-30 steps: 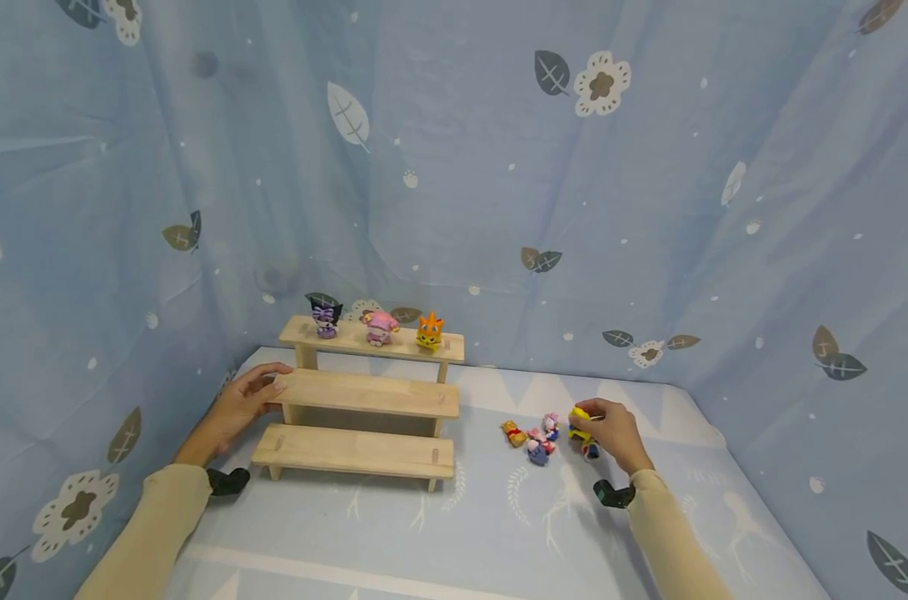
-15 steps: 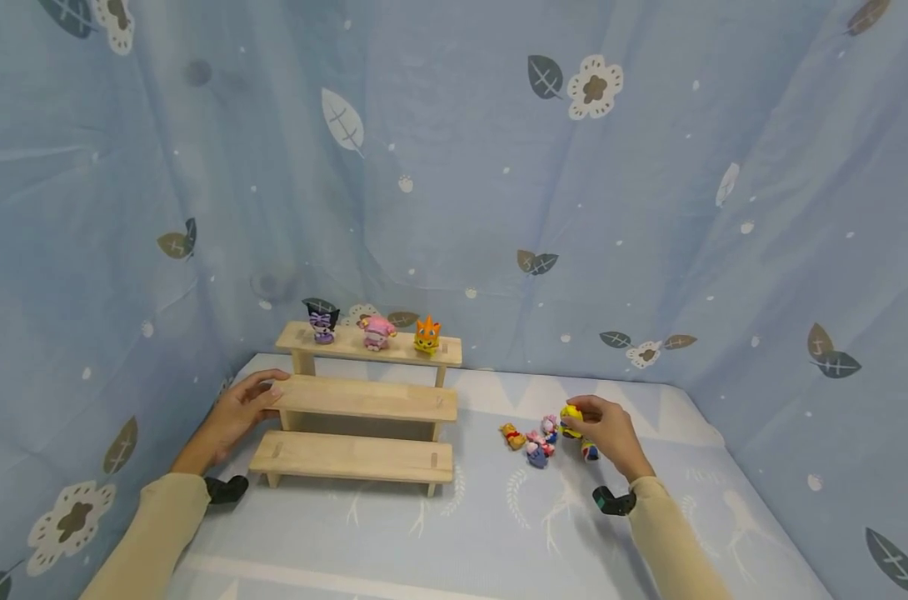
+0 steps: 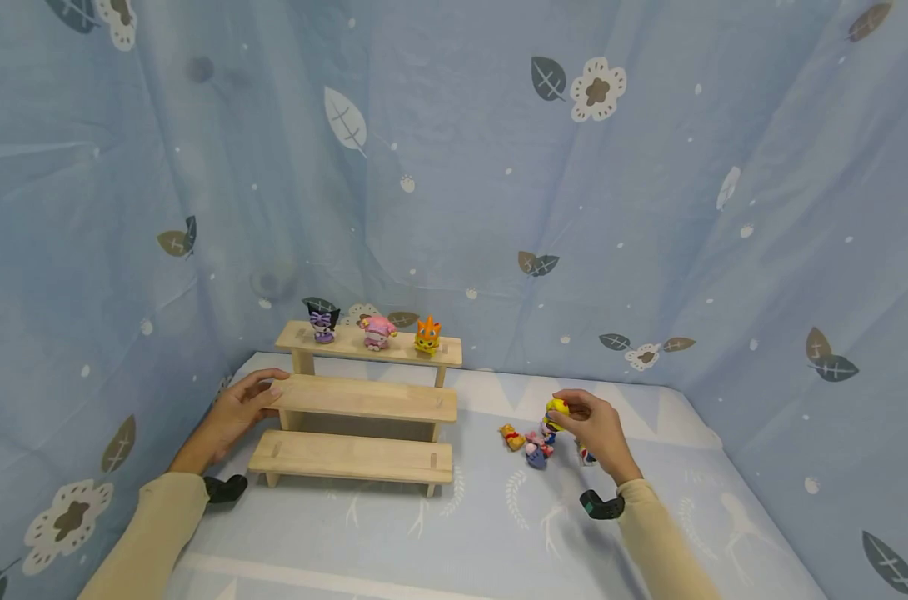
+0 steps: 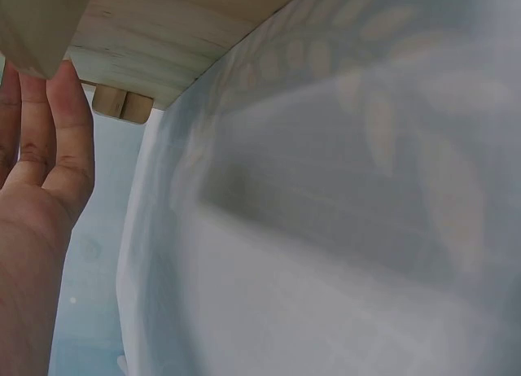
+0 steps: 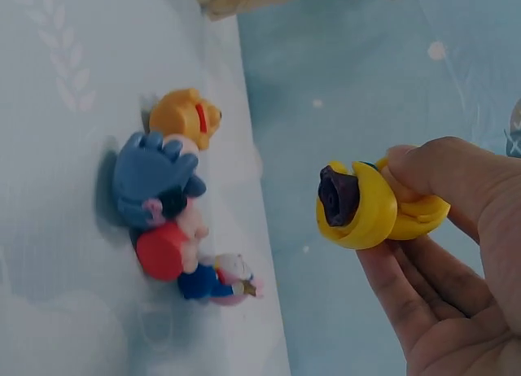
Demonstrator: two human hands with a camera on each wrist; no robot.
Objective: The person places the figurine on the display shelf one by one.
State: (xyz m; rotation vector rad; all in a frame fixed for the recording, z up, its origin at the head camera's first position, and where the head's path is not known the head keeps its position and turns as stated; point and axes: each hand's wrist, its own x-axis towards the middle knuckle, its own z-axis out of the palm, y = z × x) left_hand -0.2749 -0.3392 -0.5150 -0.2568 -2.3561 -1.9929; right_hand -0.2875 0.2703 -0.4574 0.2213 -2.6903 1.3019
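Observation:
My right hand [image 3: 596, 429] pinches a small yellow figurine [image 5: 362, 209] with a dark purple part at one end, held above the table between thumb and fingers. Below and left of it lies a cluster of toy figurines: an orange bear [image 5: 175, 120] with a red band, a blue donkey-like one [image 5: 146, 181], a red one [image 5: 161, 252] and a blue-and-white one [image 5: 207, 282]. Another figurine [image 3: 586, 454] lies partly hidden under the right hand. My left hand [image 3: 236, 412] holds the left end of the middle board of a three-tier wooden display stand [image 3: 367, 397].
On the stand's top board stand a black-and-purple figurine [image 3: 322, 323], a pink one [image 3: 377, 332] and an orange-and-yellow one [image 3: 427, 336]. A pale patterned cloth [image 3: 499, 533] covers the table. Blue printed curtains [image 3: 454, 167] enclose the back and sides.
The right hand has lifted the yellow figurine and carried it left, over the cluster. The figurine beneath that hand stays on the table. The left hand keeps its place at the stand.

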